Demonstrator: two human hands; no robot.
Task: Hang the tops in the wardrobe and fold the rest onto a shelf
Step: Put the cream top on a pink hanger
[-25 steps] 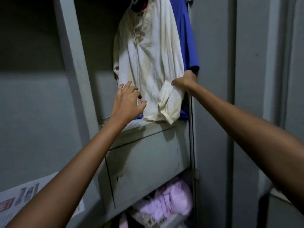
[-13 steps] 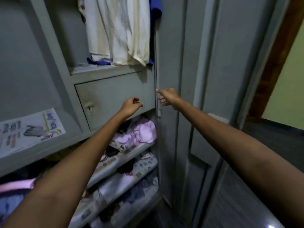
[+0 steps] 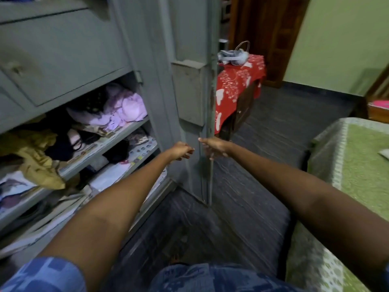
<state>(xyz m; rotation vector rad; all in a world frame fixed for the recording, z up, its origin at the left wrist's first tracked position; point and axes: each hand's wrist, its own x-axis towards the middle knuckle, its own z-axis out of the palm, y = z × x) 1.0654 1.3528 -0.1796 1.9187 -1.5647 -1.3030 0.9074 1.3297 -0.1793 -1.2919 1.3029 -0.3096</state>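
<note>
Reaching forward with both arms, the person holds nothing in either hand. In the head view the left hand (image 3: 182, 150) hangs in front of the wardrobe (image 3: 63, 51) frame with its fingers loosely curled and empty, apart from any cloth. The right hand (image 3: 213, 146) sits at the edge of the open door (image 3: 189, 91), fingers stretched out; whether they touch the edge I cannot tell. That placing suggests steadying or swinging the door rather than handling clothes. No hanging tops show here; the rail lies above the view. Loose clothes crowd the shelf (image 3: 117, 133): a pink bundle (image 3: 124, 106) at its right end, a mustard garment (image 3: 35, 157) spilling over the front at the left, probably because neither is folded. A red cloth (image 3: 237, 81) drapes a small worktop beyond the door, and the bed (image 3: 357, 165) is at the right.
</note>
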